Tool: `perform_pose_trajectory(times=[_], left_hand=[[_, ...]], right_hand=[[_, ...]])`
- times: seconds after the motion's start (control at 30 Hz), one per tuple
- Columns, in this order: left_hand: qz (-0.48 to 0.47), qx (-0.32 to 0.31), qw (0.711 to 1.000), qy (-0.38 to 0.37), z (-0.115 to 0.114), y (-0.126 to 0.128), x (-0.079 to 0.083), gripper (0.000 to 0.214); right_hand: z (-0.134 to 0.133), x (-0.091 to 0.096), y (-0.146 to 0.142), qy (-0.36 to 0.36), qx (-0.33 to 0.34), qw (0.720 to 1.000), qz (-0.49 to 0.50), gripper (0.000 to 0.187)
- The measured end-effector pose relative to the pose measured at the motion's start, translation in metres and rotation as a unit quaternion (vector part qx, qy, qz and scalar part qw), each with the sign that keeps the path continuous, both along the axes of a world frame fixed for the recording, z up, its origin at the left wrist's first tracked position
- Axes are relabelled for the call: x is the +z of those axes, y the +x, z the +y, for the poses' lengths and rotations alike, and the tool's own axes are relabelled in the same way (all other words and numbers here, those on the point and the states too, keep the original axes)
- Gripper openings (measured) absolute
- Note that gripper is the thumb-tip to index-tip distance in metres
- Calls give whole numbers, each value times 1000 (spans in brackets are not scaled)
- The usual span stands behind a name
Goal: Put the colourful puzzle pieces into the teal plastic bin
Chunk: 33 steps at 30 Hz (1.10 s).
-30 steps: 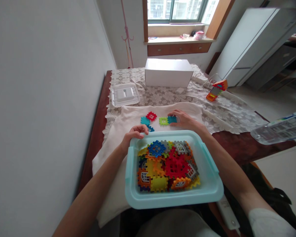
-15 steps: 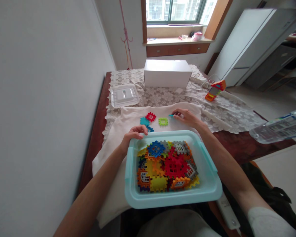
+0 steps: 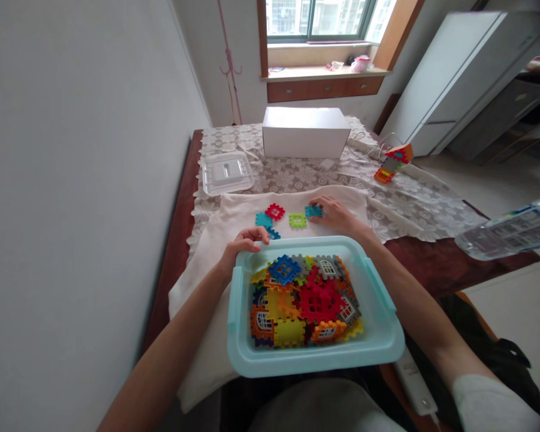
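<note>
While the right hand (image 3: 315, 211) pinches a teal tile (image 3: 312, 212) by its right part, with the fingers closed on its far and near edges, the left hand (image 3: 246, 241) rests at the far left corner of a pale turquoise tub (image 3: 315, 363). Its fingers are curled beside the rim; whether they grip it I cannot tell.

The teal tile is over a white cloth (image 3: 238, 207), right of a lime-green tile (image 3: 292, 221) and slightly farther; a narrow gap separates the 2. Farther left, 3 more tiles lie close together on the cloth: a red tile (image 3: 275, 212), a turquoise tile (image 3: 263, 219) to its near left, and a blue tile (image 3: 274, 234) nearest the tub, partly hidden.

Inside the tub, a heap of notched pieces (image 3: 290, 333) shows red, yellow, orange, grey and blue, some with white window lattices.

Beyond the cloth, the surface (image 3: 414, 255) carries a clear lid (image 3: 228, 171) at left, a white box (image 3: 305, 143) at the far middle, and a small built house (image 3: 390, 164) at right.
</note>
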<state>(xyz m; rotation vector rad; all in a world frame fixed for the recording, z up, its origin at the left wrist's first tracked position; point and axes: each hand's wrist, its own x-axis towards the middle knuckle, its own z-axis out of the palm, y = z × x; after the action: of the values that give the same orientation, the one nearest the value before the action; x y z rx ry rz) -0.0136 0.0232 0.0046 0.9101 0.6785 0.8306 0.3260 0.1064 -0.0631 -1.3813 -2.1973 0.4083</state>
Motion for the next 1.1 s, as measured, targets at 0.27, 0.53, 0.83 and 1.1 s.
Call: perform_pose_trajectory(times=[0.27,0.53,0.83,1.1], left_hand=[[2,5,1000,-3,-1,1,2,20],[-6,4,1000,-2,-3,2,5,19],[-2,15,1000,-5,1,3,3,20],[-6,9,1000,-15,-3,2,5,20]], right_hand=[[-9,16,1,-83,89,992,17,45],[-14,21,-5,-73,83,994,-8,41],[-27,33,-9,-63,77,994,-40,40],[-28,33,-10,-61,90,993,-49,34]])
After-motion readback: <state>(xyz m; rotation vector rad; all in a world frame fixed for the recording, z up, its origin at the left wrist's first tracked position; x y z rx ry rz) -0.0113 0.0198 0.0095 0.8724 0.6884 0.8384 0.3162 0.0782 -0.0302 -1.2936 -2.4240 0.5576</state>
